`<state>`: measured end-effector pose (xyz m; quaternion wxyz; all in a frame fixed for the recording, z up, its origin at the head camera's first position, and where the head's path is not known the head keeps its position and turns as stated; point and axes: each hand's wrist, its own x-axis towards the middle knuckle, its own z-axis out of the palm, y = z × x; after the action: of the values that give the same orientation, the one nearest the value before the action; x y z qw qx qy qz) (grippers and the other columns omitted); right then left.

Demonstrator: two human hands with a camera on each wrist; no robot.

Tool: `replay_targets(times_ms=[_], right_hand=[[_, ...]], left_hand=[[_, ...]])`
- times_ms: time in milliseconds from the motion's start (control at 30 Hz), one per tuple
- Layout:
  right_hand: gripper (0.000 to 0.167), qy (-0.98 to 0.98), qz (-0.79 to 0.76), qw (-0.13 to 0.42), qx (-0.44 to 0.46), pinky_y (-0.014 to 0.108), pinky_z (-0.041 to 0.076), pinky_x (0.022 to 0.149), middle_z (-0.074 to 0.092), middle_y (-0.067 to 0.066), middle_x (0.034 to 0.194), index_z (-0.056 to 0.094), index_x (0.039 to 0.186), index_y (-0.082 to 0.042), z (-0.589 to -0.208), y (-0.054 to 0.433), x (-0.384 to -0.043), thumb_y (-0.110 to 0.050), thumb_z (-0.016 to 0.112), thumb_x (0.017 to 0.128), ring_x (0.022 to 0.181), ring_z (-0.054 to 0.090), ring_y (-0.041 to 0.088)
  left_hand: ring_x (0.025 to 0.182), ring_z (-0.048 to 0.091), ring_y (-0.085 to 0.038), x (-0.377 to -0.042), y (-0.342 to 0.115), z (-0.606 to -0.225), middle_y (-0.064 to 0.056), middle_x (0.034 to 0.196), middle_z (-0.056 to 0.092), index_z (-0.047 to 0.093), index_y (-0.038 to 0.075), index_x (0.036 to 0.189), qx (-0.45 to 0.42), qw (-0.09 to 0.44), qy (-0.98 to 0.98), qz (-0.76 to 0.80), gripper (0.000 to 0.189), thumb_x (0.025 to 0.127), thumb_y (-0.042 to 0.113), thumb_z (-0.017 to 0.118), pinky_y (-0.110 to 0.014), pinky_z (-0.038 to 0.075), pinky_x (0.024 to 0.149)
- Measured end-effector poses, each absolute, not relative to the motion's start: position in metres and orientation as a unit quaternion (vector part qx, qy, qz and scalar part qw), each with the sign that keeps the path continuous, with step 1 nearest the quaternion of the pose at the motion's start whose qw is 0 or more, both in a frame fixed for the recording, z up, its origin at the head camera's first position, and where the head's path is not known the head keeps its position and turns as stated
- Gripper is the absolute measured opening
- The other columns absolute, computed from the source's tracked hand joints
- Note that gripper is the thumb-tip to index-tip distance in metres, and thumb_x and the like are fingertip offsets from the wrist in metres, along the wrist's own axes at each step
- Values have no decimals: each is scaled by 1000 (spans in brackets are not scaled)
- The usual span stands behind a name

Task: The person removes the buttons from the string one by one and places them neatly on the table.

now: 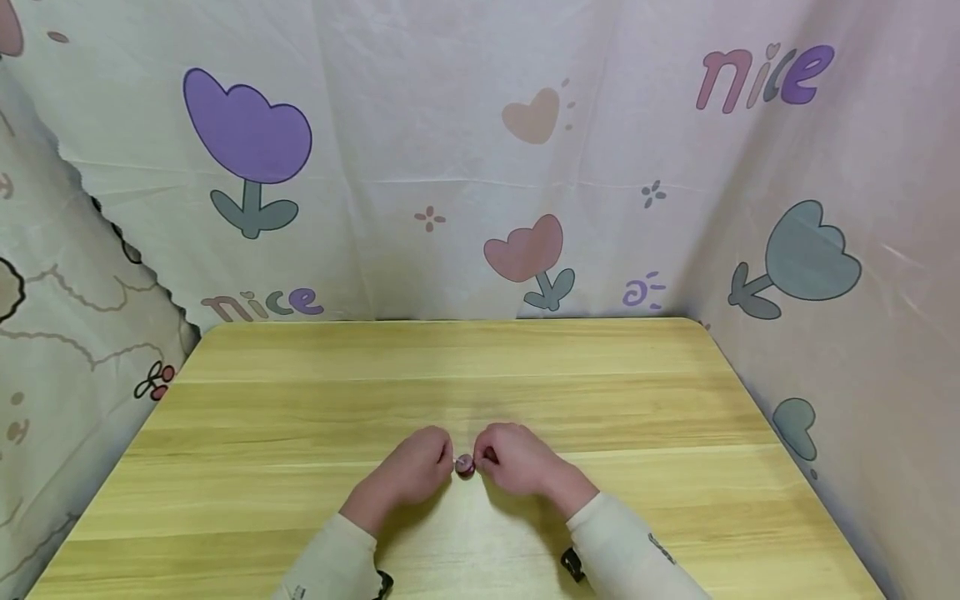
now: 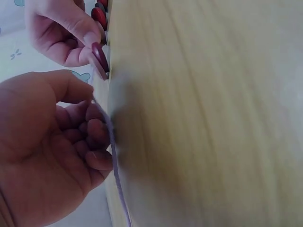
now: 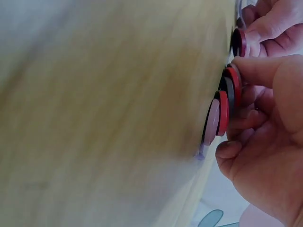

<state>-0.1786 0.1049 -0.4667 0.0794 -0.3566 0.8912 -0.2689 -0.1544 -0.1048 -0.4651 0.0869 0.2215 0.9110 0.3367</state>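
A thin purple cord [image 2: 116,165] runs down past my left hand [image 2: 52,142], whose thumb and a fingertip pinch it. In the head view, my left hand [image 1: 420,462] and right hand [image 1: 521,462] meet closely above the table. Between them sits a small dark red and pink disc bead [image 1: 465,467]. My right hand [image 3: 272,113] pinches the beaded cord just behind the dark red bead [image 3: 239,42]. Several flat round beads hang beyond its fingers: red [image 3: 222,113], dark grey [image 3: 228,92] and pale pink [image 3: 211,123]. A knotted cord end [image 3: 200,156] shows below them.
The light wood table [image 1: 480,375] stretches around both hands. A pale curtain [image 1: 420,125] printed with flowers and hearts hangs behind it and along both sides. A dark strap [image 1: 572,565] shows at the right sleeve.
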Motion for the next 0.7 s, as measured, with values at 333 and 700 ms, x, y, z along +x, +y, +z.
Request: replay_targets(times_ms=[333,700], right_hand=[[18,860,-380,110,-323,30,45,73,52,-4,83,60,83,-12,-468,110,-175,-5,59,99,79,49,10],[12,814,-489,178,-257,26,46,60,63,4,80,60,93,-8,-465,115,-169,-9,54,104,67,55,13]], left_hand=[[62,44,-9,-155,-103,-462,3,69,48,54,10,83,209,54,889,404,17,96,-1,55,-26,41,56],[68,47,-14,-155,-101,-457,-2,87,60,61,10,98,173,44,884,432,9,100,3,55,-32,43,65]])
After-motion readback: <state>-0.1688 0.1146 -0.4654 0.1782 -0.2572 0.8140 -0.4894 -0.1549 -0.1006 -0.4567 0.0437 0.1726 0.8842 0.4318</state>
